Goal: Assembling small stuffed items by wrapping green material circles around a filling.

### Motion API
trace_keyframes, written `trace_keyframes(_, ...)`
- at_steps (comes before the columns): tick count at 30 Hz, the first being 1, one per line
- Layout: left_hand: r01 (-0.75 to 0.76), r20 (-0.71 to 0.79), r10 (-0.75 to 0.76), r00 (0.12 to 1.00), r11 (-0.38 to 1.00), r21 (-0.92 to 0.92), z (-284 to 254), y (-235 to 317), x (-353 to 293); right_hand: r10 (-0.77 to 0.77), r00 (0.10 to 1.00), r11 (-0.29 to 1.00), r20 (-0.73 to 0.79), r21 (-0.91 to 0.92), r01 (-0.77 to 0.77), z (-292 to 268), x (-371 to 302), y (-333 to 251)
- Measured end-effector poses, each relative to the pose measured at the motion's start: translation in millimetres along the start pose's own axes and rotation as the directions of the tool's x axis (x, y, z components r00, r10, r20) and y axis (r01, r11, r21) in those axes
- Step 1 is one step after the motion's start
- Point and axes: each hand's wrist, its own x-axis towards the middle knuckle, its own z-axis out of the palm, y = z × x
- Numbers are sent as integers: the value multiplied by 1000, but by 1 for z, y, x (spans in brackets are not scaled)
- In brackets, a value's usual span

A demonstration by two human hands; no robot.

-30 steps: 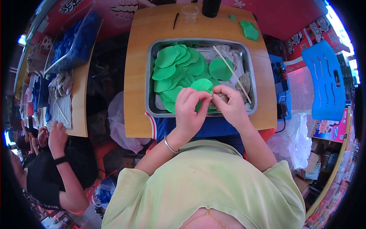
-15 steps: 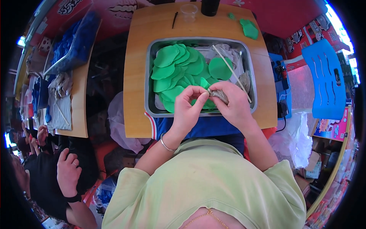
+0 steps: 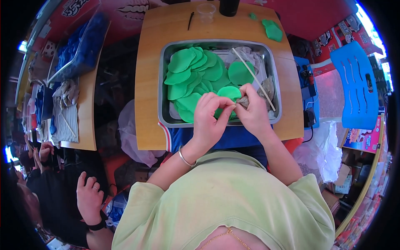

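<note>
Over the near edge of a metal tray [image 3: 161, 83], my two hands meet with fingertips together. My left hand [image 3: 211, 114] is closed in a pinch on a round green sheet [image 3: 229, 93]. A small greyish crumpled bunch [image 3: 243, 101] sits in the grip of my right hand [image 3: 255, 111]; whether it is cloth or thread I cannot tell. Thin round green sheets [image 3: 183, 77] lie overlapped in the tray's left and middle. A pale stick [image 3: 254, 79] slants across the right side, over more greyish crumpled material [image 3: 246, 56].
Beyond the tray stand a clear plastic cup [image 3: 206, 12] and a dark cup [image 3: 229, 7]; a green scrap [image 3: 272, 30] lies at the far right. To the right is a blue chair [image 3: 354, 85]. Another person's hand [image 3: 89, 198] shows at lower left, below a second table [image 3: 86, 116].
The green sheet between my hands now shows as a rounded flap instead of a narrow folded tip. My left fingers have shifted slightly right. The other person's hand has moved right and down.
</note>
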Motion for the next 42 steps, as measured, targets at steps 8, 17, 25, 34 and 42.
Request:
trace_keyframes(8,446,162,-487,858,549,-707,-4,-8,0,-287,954,929,87,268,255,-8,-11,-11)
trace_keyframes(17,466,244,-432,868,541,-700,-2,-4,1,-222,966,944,-130,218,246,-8,-6,-16)
trace_keyframes(25,313,69,-312,947,857,-409,2,-3,-5,-317,943,945,-105,51,323,-3,-8,-1)
trace_keyframes(34,293,31,-305,952,875,-386,2,-2,-5,-418,901,909,-113,-44,416,-4,-10,-4)
trace_keyframes(42,39,66,-36,997,998,-47,-1,2,6,-435,892,899,-121,-115,422,-1,-7,0)
